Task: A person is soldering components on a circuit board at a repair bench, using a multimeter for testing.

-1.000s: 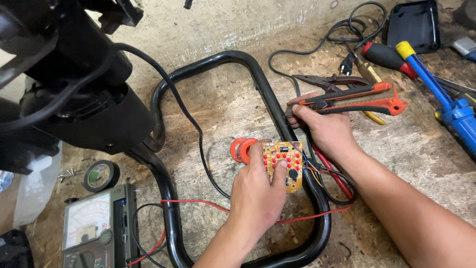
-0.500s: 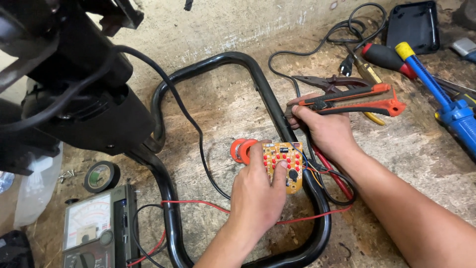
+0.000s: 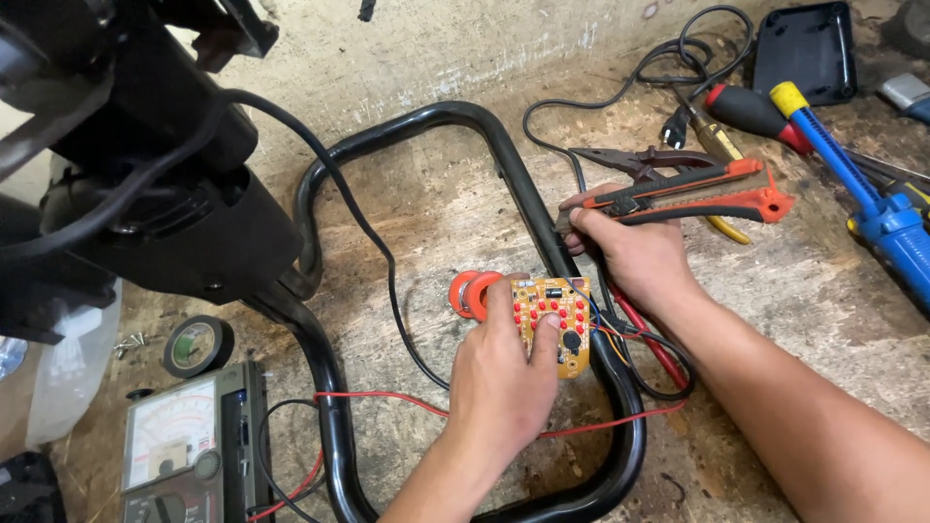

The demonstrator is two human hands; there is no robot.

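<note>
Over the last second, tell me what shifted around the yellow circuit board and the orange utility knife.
Nothing visibly changed. The left hand still presses on the yellow circuit board with red buttons, and the right hand still grips the orange and black utility knife. The black bent metal tube lies as before.

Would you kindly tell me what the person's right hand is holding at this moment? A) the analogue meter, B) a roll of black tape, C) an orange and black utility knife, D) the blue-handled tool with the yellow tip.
C: the right hand is closed around the orange and black utility knife, while the left hand rests on the small yellow circuit board.
</note>
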